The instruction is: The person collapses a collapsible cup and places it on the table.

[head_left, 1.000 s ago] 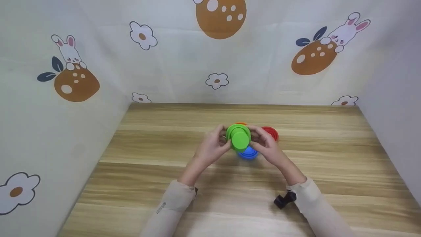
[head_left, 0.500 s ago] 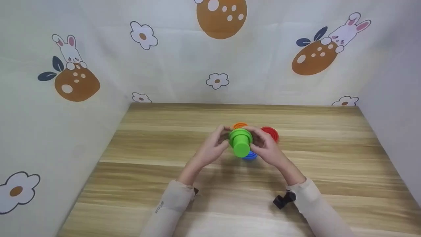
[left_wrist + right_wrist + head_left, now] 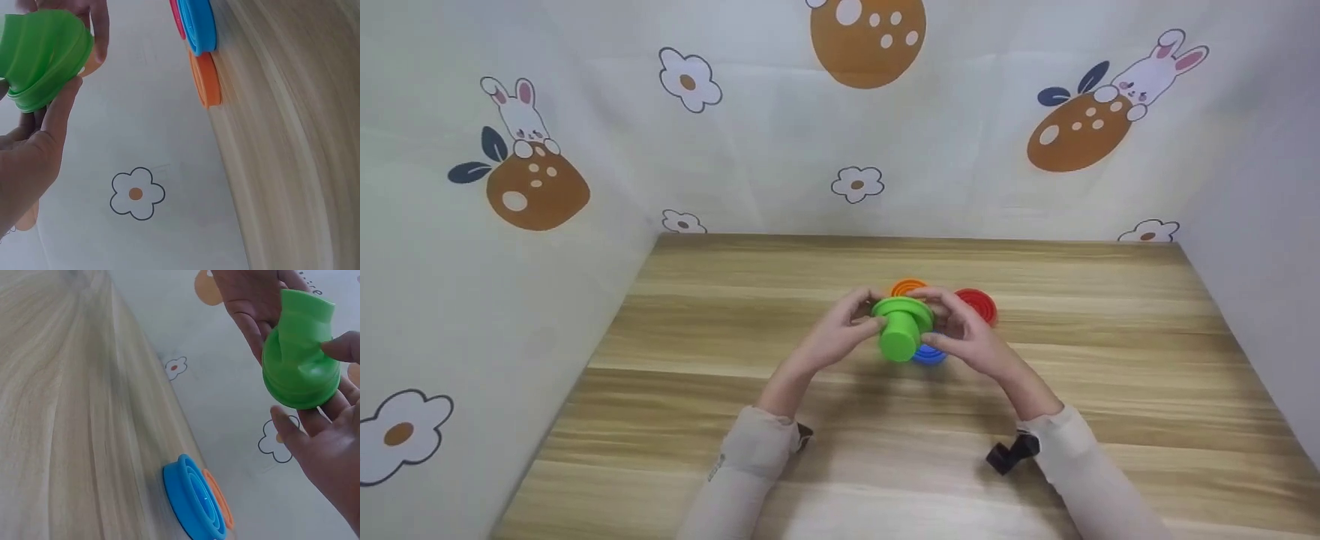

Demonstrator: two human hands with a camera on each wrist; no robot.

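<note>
A green collapsible cup [image 3: 900,341] is held up over the table between both hands, pulled out long, its narrow flat end tilted toward me. My left hand [image 3: 840,334] grips it from the left, thumb on the wall and fingers behind the wide rim. From the other side, my right hand [image 3: 971,341] holds it with fingers curled at the rim. In the right wrist view the green wall looks dented and buckled near a thumb. Beneath lie a blue collapsed cup [image 3: 930,355], an orange one [image 3: 907,288] and a red one [image 3: 979,306], partly covered by hands and green cup.
The wood-grain table [image 3: 697,322] meets a patterned cloth backdrop [image 3: 765,150] at the back and sides. A black strap device [image 3: 1012,454] sits at the right cuff, another [image 3: 804,437] at the left. The collapsed cups stand low and close together.
The green cup has tipped so its narrow end points lower and swings left, showing more of its side wall. Both hands still hold it; the coloured cups below stay put.
</note>
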